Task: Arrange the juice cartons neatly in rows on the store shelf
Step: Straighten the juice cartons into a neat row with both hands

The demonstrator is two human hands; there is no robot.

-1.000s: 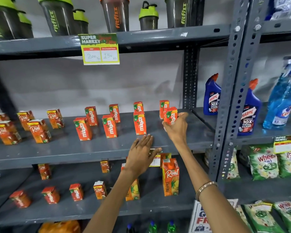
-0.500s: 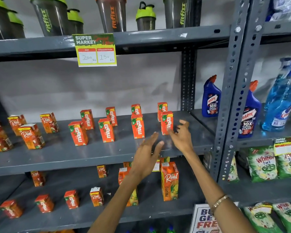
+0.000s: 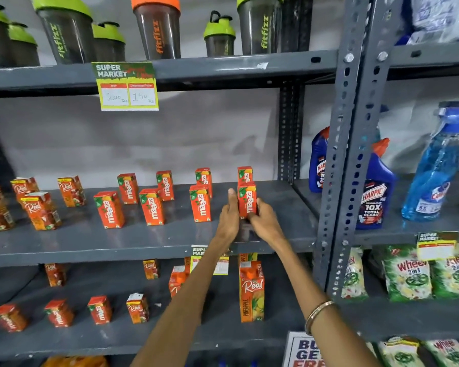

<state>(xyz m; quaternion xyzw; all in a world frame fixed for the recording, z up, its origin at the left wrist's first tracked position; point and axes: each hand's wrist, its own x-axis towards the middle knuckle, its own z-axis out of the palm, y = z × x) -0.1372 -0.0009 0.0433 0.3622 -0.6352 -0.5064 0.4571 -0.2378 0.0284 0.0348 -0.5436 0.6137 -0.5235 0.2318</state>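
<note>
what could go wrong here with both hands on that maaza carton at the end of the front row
1. The held Maaza carton stands just in front of the back-row carton; a push backward might tip that one.
2. The left hand sits between the held carton and its front-row neighbour, so pulling out could knock the neighbour.
3. The right hand grips low, so the carton may end up skewed.

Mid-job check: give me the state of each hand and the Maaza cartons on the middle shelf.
left hand: pressed against the front-right carton's left side.
right hand: gripping that carton's right side.
front-right Maaza carton: upright, held between both hands.
other Maaza cartons: upright, untouched, two rows.
</note>
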